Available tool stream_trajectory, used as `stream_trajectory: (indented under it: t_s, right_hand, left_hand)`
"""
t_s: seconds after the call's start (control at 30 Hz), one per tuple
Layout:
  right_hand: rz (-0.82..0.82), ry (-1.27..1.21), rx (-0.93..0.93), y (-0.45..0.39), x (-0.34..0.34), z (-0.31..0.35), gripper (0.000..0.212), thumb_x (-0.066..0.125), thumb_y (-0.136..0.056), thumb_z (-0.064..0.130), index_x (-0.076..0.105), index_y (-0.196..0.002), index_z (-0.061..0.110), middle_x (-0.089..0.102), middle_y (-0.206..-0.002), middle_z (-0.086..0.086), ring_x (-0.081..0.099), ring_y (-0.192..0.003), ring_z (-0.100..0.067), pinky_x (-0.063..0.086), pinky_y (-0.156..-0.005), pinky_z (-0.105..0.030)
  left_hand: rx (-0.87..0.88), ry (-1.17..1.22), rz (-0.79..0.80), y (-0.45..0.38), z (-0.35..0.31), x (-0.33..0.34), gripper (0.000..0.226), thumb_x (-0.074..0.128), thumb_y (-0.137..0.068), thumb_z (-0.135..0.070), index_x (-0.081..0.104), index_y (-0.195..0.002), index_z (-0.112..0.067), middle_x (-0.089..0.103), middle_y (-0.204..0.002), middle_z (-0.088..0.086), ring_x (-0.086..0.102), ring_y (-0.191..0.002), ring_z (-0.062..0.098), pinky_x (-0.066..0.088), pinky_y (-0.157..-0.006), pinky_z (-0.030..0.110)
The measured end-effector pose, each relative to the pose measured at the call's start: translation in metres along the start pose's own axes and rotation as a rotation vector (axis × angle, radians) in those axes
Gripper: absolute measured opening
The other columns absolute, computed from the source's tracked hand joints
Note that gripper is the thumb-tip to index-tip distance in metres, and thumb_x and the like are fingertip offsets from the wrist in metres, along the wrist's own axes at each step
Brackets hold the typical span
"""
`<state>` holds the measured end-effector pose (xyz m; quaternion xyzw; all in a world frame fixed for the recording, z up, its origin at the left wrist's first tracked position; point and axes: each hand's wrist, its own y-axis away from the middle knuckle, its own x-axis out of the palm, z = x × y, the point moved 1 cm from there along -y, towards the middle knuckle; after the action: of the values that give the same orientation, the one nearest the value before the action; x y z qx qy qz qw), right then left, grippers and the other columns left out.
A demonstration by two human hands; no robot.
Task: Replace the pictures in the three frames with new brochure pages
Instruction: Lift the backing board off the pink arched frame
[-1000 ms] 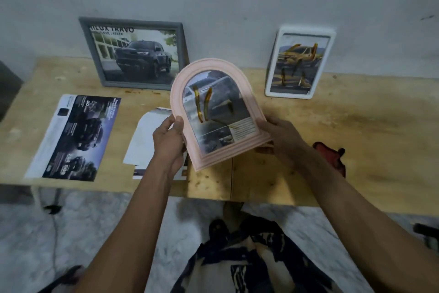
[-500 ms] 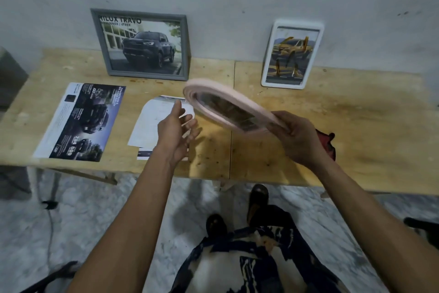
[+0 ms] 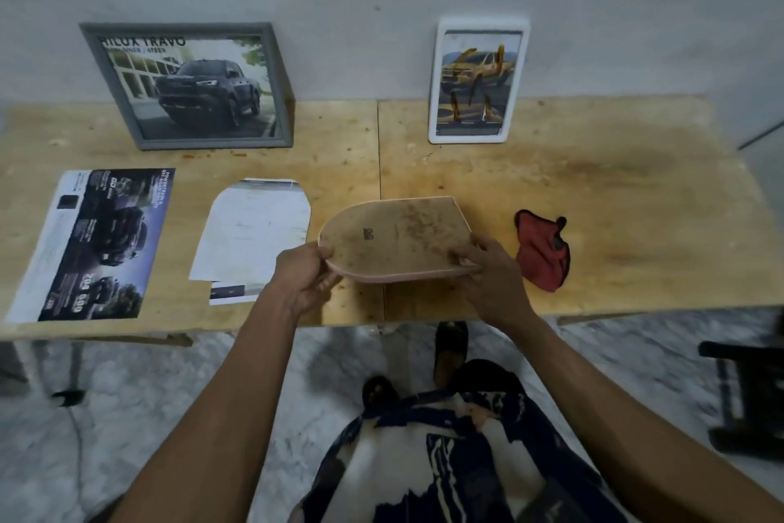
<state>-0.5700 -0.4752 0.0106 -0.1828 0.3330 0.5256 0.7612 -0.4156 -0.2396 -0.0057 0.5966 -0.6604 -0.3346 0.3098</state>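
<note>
1. The left hand (image 3: 306,276) pinches the rounded end of the pink frame (image 3: 396,240), thumb on top of its back and fingers curled under the rim.
2. The right hand (image 3: 488,274) grips the frame's straight end, thumb lying on the back and fingers wrapped beneath.
3. The pink frame is held face down, roughly level, just above the table (image 3: 615,191) near its front edge; its stained brown backing faces up, with a small dark hanger near the middle.
4. Just left of the frame, a stack of papers (image 3: 252,232) lies flat, the top sheet white with clipped corners.
5. Farther left, a dark brochure page (image 3: 99,244) showing trucks lies flat near the table's left end.
6. To the right of the right hand, a red cloth (image 3: 543,251) lies crumpled on the wood, apart from the frame.
7. At the back left, a grey frame (image 3: 186,85) with a dark truck picture leans on the wall.
8. At the back right, a white frame (image 3: 477,81) with a yellow vehicle picture also leans on the wall.
</note>
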Motion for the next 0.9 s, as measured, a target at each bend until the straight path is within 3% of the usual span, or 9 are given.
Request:
stream_trajectory:
  t_s: [0.1, 0.17, 0.23, 0.37, 0.47, 0.53, 0.63, 0.8, 0.9]
  right_hand:
    - [0.065, -0.008, 0.028, 0.006, 0.010, 0.001, 0.050, 0.059, -0.077, 0.038, 0.070, -0.115, 0.007, 0.056, -0.129, -0.019, 0.057, -0.111, -0.029, 0.040, -0.088, -0.025]
    - [0.131, -0.025, 0.053, 0.008, 0.016, -0.003, 0.072, 0.054, -0.069, 0.052, 0.065, -0.124, 0.007, 0.052, -0.131, -0.012, 0.049, -0.113, -0.017, 0.034, -0.090, -0.018]
    - [0.194, 0.003, 0.089, 0.007, 0.023, -0.013, 0.087, 0.053, -0.060, 0.061, 0.061, -0.128, 0.008, 0.048, -0.134, -0.012, 0.047, -0.119, -0.020, 0.029, -0.090, -0.017]
    - [0.234, 0.037, 0.190, -0.001, 0.034, -0.029, 0.074, 0.067, -0.066, 0.048, 0.061, -0.124, 0.003, 0.043, -0.136, -0.019, 0.047, -0.122, -0.032, 0.031, -0.093, -0.023]
    - [0.283, 0.079, 0.211, -0.004, 0.041, -0.032, 0.073, 0.076, -0.069, 0.044, 0.057, -0.126, 0.003, 0.036, -0.141, -0.019, 0.044, -0.123, -0.031, 0.032, -0.093, -0.022]
    - [0.294, 0.109, 0.201, -0.004, 0.045, -0.034, 0.067, 0.081, -0.075, 0.036, 0.055, -0.128, 0.003, 0.032, -0.143, -0.018, 0.042, -0.124, -0.030, 0.033, -0.094, -0.022]
    - [0.282, 0.149, 0.193, -0.007, 0.047, -0.037, 0.060, 0.078, -0.081, 0.029, 0.053, -0.129, 0.005, 0.031, -0.143, -0.015, 0.041, -0.125, -0.028, 0.034, -0.093, -0.023]
    - [0.224, 0.172, 0.182, -0.009, 0.049, -0.036, 0.047, 0.070, -0.086, 0.018, 0.051, -0.128, 0.008, 0.035, -0.142, -0.008, 0.042, -0.123, -0.022, 0.035, -0.088, -0.021]
    - [0.202, 0.215, 0.152, -0.011, 0.051, -0.034, 0.039, 0.065, -0.089, 0.014, 0.053, -0.125, 0.005, 0.037, -0.140, -0.009, 0.045, -0.118, -0.021, 0.034, -0.083, -0.019]
  left_hand:
    - [0.008, -0.079, -0.046, -0.012, 0.013, -0.004, 0.017, 0.055, -0.097, 0.001, 0.065, -0.104, 0.012, 0.059, -0.061, 0.018, 0.035, -0.045, 0.021, 0.029, -0.043, 0.030]
    - [0.047, -0.163, -0.120, -0.018, 0.019, -0.005, 0.023, 0.064, -0.092, 0.001, 0.065, -0.114, 0.006, 0.066, -0.064, 0.016, 0.045, -0.044, 0.023, 0.040, -0.045, 0.031]
    - [0.108, -0.331, -0.203, -0.021, 0.023, -0.003, 0.037, 0.073, -0.086, -0.004, 0.064, -0.122, -0.002, 0.072, -0.086, 0.013, 0.062, -0.059, 0.025, 0.057, -0.060, 0.036]
    - [0.223, -0.562, -0.254, -0.017, 0.026, 0.008, 0.045, 0.082, -0.081, -0.017, 0.063, -0.121, -0.009, 0.071, -0.101, 0.007, 0.066, -0.080, 0.023, 0.054, -0.076, 0.031]
    - [0.262, -0.640, -0.287, -0.016, 0.029, 0.013, 0.051, 0.085, -0.076, -0.022, 0.064, -0.121, -0.010, 0.072, -0.108, 0.009, 0.069, -0.097, 0.031, 0.056, -0.088, 0.038]
    - [0.279, -0.740, -0.310, -0.018, 0.032, 0.014, 0.056, 0.086, -0.073, -0.029, 0.066, -0.122, -0.011, 0.069, -0.114, 0.011, 0.068, -0.099, 0.033, 0.057, -0.088, 0.043]
    - [0.333, -0.853, -0.352, -0.015, 0.035, 0.017, 0.060, 0.084, -0.076, -0.033, 0.059, -0.127, -0.015, 0.060, -0.122, 0.012, 0.062, -0.108, 0.034, 0.054, -0.089, 0.047]
    - [0.390, -1.099, -0.368, -0.011, 0.041, 0.026, 0.031, 0.065, -0.089, -0.030, 0.061, -0.115, -0.013, 0.048, -0.129, 0.013, 0.049, -0.119, 0.034, 0.052, -0.087, 0.045]
    - [0.338, -1.048, -0.417, -0.011, 0.039, 0.035, 0.031, 0.061, -0.090, -0.025, 0.063, -0.117, -0.009, 0.049, -0.126, 0.017, 0.047, -0.120, 0.036, 0.050, -0.091, 0.046]
